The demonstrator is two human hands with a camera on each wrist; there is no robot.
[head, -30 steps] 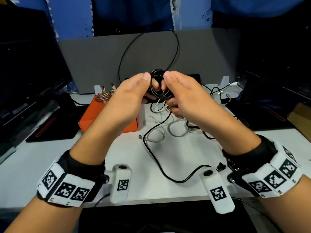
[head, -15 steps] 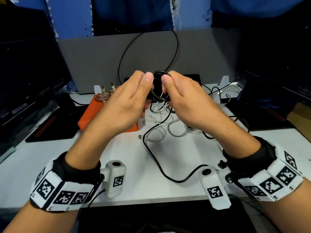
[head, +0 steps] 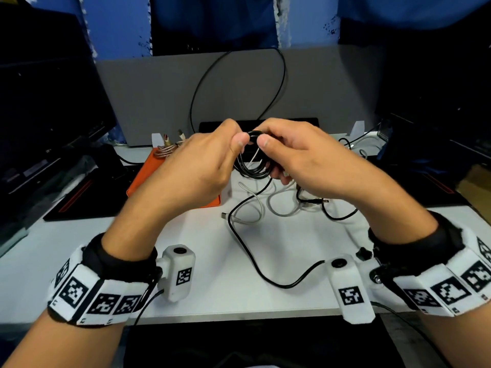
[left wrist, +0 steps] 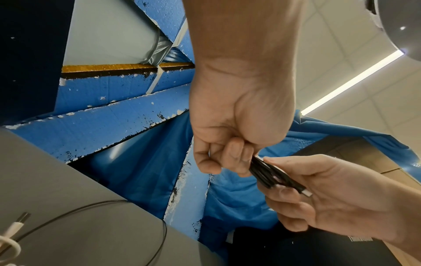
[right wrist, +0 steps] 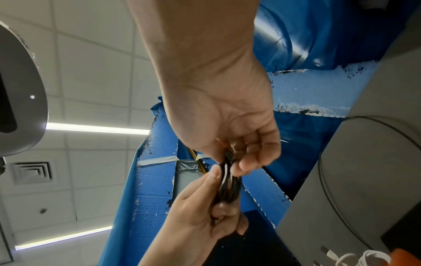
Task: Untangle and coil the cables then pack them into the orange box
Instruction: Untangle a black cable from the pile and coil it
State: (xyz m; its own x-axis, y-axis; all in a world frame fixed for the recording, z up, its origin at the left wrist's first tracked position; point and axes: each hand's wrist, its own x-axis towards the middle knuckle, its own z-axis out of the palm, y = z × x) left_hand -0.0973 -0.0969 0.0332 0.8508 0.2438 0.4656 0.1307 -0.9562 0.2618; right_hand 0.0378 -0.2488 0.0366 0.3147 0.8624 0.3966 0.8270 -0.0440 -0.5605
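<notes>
Since the earlier frame both hands have closed in and dropped slightly, and the thumbs now nearly meet over the top of the black coil [head: 252, 158].

The left hand [head: 204, 168] pinches the coil between thumb and curled fingers on its left side. The right hand [head: 300, 158] grips the right side, thumb on top, fingers curled beneath. One metal plug end lies across the right palm in the left wrist view.

Position: the coil is held in the air above the worktop [head: 212, 288], just right of the orange box [head: 148, 179]. A black tail hangs from it and runs across the worktop toward the person. A white cable [head: 252, 208] lies loose under the hands. A braided cable [head: 166, 150] rests at the far end of the box.

Handling, as a judgement:
- The cable looks light, thin and springy. The loops will likely spring open if the grip is released.
- The jacket looks smooth, so the loops may slide over one another.
- Hold across all the loops at once, at opposite sides of the ring.
- Avoid pulling on the plug.
</notes>
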